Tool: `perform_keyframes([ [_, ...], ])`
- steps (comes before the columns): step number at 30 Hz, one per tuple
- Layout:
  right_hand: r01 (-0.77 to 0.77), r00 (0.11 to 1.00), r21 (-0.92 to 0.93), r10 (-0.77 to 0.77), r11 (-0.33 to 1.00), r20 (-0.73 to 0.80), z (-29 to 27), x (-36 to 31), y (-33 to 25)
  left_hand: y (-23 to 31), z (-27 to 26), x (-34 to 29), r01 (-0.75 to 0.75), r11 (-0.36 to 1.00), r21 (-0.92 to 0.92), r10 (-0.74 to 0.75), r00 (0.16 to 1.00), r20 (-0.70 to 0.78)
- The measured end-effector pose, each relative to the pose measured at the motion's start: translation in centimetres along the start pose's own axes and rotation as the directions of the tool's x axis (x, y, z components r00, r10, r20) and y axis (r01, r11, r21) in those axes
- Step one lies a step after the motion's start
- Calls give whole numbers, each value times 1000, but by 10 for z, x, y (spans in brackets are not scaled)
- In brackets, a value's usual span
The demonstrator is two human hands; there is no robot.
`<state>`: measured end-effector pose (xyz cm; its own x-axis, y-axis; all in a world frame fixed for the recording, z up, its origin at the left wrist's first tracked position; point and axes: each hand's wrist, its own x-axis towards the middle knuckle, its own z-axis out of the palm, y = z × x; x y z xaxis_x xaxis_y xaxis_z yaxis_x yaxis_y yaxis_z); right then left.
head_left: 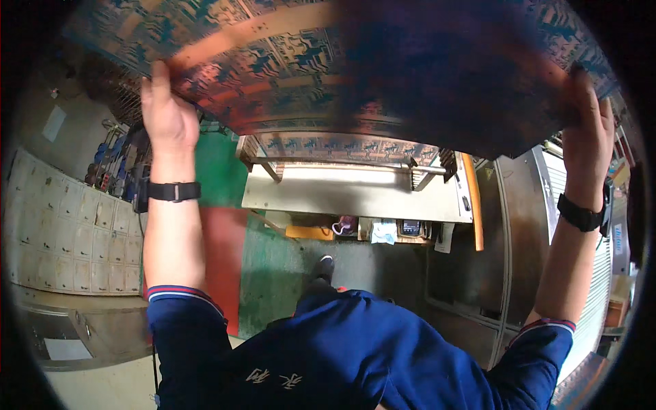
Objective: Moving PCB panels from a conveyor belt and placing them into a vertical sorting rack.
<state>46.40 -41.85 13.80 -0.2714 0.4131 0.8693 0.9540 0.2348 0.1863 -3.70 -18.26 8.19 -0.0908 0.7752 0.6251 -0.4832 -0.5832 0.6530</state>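
A large copper-coloured circuit board panel (273, 61) with dark etched patterns is raised in front of me across the top of the view. My left hand (169, 116) grips its left edge, fingers pointing up and partly behind or along it. At the opposite edge my right hand (589, 137) holds it too, with some fingertips in shadow. The panel's right half is dark. Beneath it, another patterned panel (342, 147) rests at a rack (427, 167) on a pale workbench (307, 191).
Under the bench lie a yellow item (309, 232), a light-blue cloth or paper (384, 232) and a dark device (411, 227). Lockers (68, 225) line the left wall. A dark metal cabinet (529, 205) stands at right. The green floor (266, 287) has a red strip (222, 260).
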Motion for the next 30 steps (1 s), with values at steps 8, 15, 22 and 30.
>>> perform_keyframes([
  [8, -637, 752, 532, 601, 558, 271, 56, 35, -34, -73, -26, 6, 106, 994, -27, -106, 994, 10],
  [15, -688, 617, 677, 701, 261, 357, 80, 43, -33, -87, -36, 0, 106, 994, 20, -105, 994, -35],
  [22, -621, 631, 752, 711, 221, 311, 85, 39, -18, -99, -52, 6, 77, 997, 27, -77, 997, -14],
  [30, -483, 686, 837, 706, 257, 179, 121, 44, -44, -92, -47, -4, 145, 985, 96, -144, 989, -24],
])
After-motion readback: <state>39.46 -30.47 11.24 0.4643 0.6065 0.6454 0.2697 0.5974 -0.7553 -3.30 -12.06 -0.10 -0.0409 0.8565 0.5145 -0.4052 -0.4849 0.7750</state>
